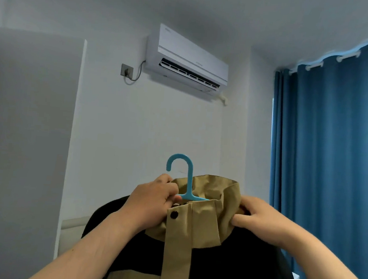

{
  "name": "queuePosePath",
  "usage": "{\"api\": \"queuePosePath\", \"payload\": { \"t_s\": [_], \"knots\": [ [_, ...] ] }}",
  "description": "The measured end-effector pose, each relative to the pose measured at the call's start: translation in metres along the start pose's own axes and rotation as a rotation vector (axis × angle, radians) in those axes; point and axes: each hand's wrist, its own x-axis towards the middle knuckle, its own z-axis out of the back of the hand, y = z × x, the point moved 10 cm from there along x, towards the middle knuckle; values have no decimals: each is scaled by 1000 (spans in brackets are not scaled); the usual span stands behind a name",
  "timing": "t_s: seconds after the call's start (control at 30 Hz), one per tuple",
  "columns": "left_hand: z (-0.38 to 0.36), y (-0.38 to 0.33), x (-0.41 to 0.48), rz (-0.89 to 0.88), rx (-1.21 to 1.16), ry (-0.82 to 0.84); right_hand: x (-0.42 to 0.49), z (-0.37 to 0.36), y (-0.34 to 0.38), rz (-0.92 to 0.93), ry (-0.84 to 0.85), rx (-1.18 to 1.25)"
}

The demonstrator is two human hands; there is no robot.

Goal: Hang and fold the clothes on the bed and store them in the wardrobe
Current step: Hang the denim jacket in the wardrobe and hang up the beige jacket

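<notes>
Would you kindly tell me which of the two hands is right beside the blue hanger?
The left hand, which grips the jacket collar at the stem of the hanger; the right hand grips the tan collar farther off, clear of the hanger.

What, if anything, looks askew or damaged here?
Nothing damaged. The jacket sits on the hanger, but its collar is bunched where the right hand grips it; the left hand holds the other side.

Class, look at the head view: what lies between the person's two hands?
In the head view, the tan jacket collar and the blue hanger lie between the left hand and right hand.
</notes>
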Motion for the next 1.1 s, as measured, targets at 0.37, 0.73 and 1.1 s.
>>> {"api": "queuePosePath", "payload": {
  "t_s": [0.37,0.73,1.1],
  "knots": [
    [23,-4,-10,37,-231,-5,21,-38,28,135,55,-225],
    [51,-5,-37,-137,-240,86,28,-5,10,175,-59,-11],
    [26,-15,-22,-249,187,145,34,-14,-10,123,-10,-121]
  ]
}}
